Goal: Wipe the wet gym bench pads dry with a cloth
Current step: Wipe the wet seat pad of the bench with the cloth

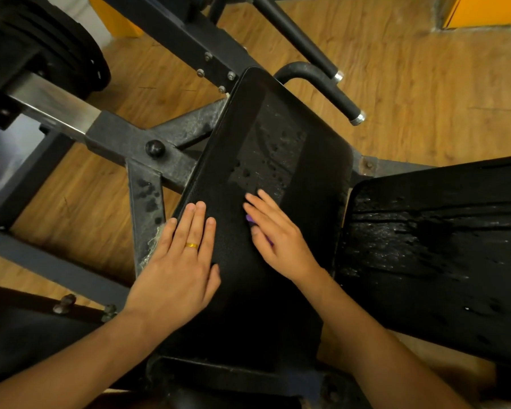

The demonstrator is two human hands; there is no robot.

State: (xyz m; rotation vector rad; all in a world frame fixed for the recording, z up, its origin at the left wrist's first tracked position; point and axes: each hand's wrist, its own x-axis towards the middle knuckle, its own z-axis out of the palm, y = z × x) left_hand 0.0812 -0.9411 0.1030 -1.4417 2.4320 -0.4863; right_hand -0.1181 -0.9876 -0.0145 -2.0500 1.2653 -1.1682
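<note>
Floor: brown wood-grain boards [425, 84].
Cloth: small purple cloth [249, 219] on the long black cushioned bench pad [239, 305], mostly hidden under the right hand [275, 234].
Grip: right fingers [260, 208] straight, pressing it flat; left hand [180, 261] flat on the pad, empty.
Direction: water beads [266, 163] lie just ahead of the right fingertips, up the pad's long axis; right hand nearer.
Beyond: second black pad [425, 246], rightward, also wet.

Right hand [278, 234] presses purple cloth [250, 219] onto pad [278, 137].

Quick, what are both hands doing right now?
Left hand: open, flat on the pad.
Right hand: open, pressing a purple cloth on the pad.
</note>
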